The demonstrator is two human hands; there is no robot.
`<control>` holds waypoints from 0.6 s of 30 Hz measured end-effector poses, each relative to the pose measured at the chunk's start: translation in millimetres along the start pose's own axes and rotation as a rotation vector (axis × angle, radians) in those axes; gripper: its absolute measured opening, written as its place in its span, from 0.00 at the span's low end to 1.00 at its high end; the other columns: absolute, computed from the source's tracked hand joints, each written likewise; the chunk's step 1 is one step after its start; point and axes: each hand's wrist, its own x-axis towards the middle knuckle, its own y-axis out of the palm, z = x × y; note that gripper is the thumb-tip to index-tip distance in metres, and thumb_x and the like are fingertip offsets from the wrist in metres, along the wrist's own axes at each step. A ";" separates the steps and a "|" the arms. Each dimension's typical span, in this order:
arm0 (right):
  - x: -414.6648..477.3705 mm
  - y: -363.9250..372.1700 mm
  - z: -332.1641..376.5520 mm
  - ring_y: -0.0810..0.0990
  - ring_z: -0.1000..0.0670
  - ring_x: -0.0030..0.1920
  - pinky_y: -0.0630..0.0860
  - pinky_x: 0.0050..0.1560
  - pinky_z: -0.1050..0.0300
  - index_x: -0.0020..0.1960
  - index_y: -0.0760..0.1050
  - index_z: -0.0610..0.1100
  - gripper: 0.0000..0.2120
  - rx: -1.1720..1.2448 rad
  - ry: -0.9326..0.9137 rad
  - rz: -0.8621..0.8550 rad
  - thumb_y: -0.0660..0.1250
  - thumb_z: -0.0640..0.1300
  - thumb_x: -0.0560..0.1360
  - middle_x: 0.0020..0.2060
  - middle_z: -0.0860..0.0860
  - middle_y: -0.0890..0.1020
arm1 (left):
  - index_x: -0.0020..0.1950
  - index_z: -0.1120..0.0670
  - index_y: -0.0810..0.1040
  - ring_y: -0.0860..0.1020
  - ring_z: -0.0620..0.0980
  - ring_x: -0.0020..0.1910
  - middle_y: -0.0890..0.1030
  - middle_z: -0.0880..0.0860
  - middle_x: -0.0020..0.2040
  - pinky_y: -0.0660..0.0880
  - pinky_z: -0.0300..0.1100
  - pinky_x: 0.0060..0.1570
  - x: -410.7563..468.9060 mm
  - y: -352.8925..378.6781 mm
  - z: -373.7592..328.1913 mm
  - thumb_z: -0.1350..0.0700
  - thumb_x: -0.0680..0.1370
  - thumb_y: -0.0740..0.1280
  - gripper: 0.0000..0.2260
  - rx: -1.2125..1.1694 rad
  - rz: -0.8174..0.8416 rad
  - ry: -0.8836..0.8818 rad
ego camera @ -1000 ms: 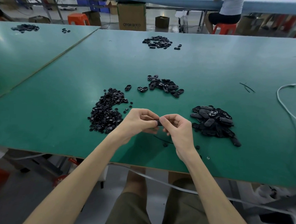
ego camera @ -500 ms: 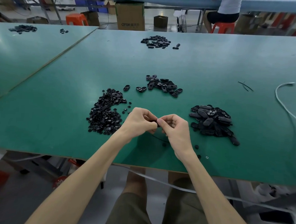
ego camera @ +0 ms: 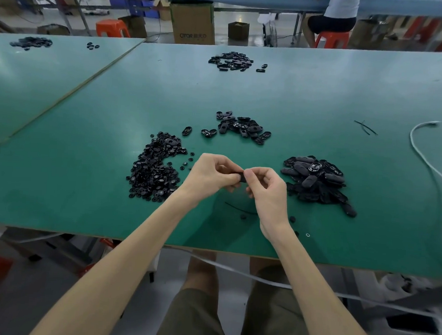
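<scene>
From where I stand, the counter (ego camera: 84, 211) has its near edge running just above the person's knees, with a bare green strip between that edge and the work. Above that strip, the left hand (ego camera: 210, 177) and the right hand (ego camera: 268, 189) meet fingertip to fingertip, both pinching a small black part (ego camera: 243, 178) held between them, lifted off the surface. Most of the part is hidden by the fingers. Under the wrists lie a thin black strand (ego camera: 238, 208) and a few loose round bits (ego camera: 243, 216). A heap of small round pieces (ego camera: 154, 171) sits just left of the left hand, and a heap of oval shells (ego camera: 316, 182) sits just right of the right hand, so room to either side is tight. Beyond the hands is an open gap, then a middle pile (ego camera: 242, 127). Past that, a wide bare stretch runs to a far pile (ego camera: 232, 61) near the back edge. A white cable (ego camera: 425, 162) snakes along the right side.
</scene>
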 end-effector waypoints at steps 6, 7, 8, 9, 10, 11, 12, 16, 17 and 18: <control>2.1 3.5 4.2 0.83 0.51 0.36 0.78 0.38 0.57 0.58 0.76 0.42 0.07 0.111 0.048 -0.051 0.60 0.40 0.87 0.43 0.51 0.86 | 0.54 0.61 0.85 0.85 0.51 0.38 0.87 0.54 0.41 0.80 0.41 0.37 37.9 27.7 -38.6 0.64 0.77 0.75 0.07 -0.023 0.052 0.100; 1.7 3.8 4.3 0.83 0.51 0.36 0.77 0.38 0.57 0.59 0.76 0.40 0.07 0.116 0.040 -0.031 0.60 0.39 0.87 0.43 0.50 0.85 | 0.55 0.60 0.84 0.86 0.54 0.41 0.88 0.54 0.43 0.82 0.44 0.41 43.6 36.3 -44.6 0.63 0.77 0.75 0.08 -0.036 0.093 0.099; 1.2 3.9 4.2 0.82 0.50 0.36 0.76 0.38 0.57 0.61 0.76 0.38 0.07 0.122 0.030 -0.018 0.61 0.37 0.86 0.43 0.50 0.84 | 0.57 0.59 0.84 0.87 0.58 0.44 0.88 0.54 0.47 0.83 0.48 0.46 49.0 45.3 -49.0 0.62 0.77 0.75 0.09 -0.050 0.134 0.094; 1.0 3.3 3.8 0.82 0.49 0.36 0.76 0.38 0.57 0.63 0.76 0.36 0.08 0.128 0.022 -0.014 0.61 0.36 0.86 0.43 0.49 0.83 | 0.59 0.58 0.83 0.87 0.58 0.45 0.87 0.54 0.52 0.84 0.48 0.47 55.9 53.0 -51.4 0.62 0.78 0.74 0.10 -0.046 0.155 0.093; 1.0 2.5 3.5 0.82 0.49 0.36 0.76 0.38 0.57 0.63 0.76 0.36 0.09 0.134 0.024 -0.015 0.61 0.35 0.86 0.43 0.49 0.83 | 0.61 0.58 0.83 0.87 0.56 0.44 0.86 0.54 0.55 0.83 0.44 0.44 63.9 58.8 -51.4 0.62 0.79 0.73 0.11 -0.016 0.144 0.098; 0.8 1.5 3.3 0.82 0.49 0.36 0.76 0.38 0.57 0.63 0.76 0.37 0.08 0.131 0.033 -0.020 0.61 0.35 0.86 0.43 0.49 0.84 | 0.62 0.59 0.83 0.87 0.54 0.43 0.86 0.54 0.56 0.81 0.39 0.39 71.9 61.3 -49.6 0.63 0.80 0.71 0.10 0.036 0.103 0.111; 0.7 1.0 3.1 0.83 0.50 0.37 0.77 0.38 0.57 0.61 0.77 0.39 0.07 0.115 0.044 -0.026 0.62 0.35 0.85 0.43 0.50 0.85 | 0.61 0.59 0.83 0.87 0.53 0.43 0.85 0.54 0.56 0.79 0.37 0.37 79.6 60.3 -46.4 0.65 0.81 0.68 0.11 0.108 0.035 0.126; -0.2 2.1 1.8 0.85 0.51 0.38 0.78 0.37 0.60 0.57 0.78 0.45 0.08 0.028 0.046 -0.038 0.62 0.35 0.85 0.43 0.50 0.87 | 0.68 0.60 0.80 0.81 0.57 0.62 0.82 0.59 0.64 0.74 0.46 0.64 113.2 26.5 -28.8 0.70 0.79 0.60 0.19 0.480 -0.211 0.102; -0.4 2.4 1.8 0.84 0.52 0.38 0.79 0.37 0.60 0.56 0.79 0.45 0.08 0.028 0.045 -0.034 0.62 0.35 0.84 0.43 0.51 0.87 | 0.71 0.61 0.77 0.77 0.58 0.67 0.79 0.60 0.68 0.71 0.48 0.69 120.9 15.9 -23.1 0.71 0.79 0.58 0.22 0.572 -0.224 0.075; -0.6 2.6 1.9 0.84 0.51 0.38 0.79 0.37 0.60 0.56 0.79 0.45 0.08 0.033 0.047 -0.031 0.63 0.35 0.84 0.43 0.51 0.86 | 0.72 0.61 0.75 0.74 0.59 0.70 0.76 0.60 0.71 0.69 0.50 0.71 128.0 6.1 -16.8 0.72 0.78 0.57 0.23 0.667 -0.216 0.052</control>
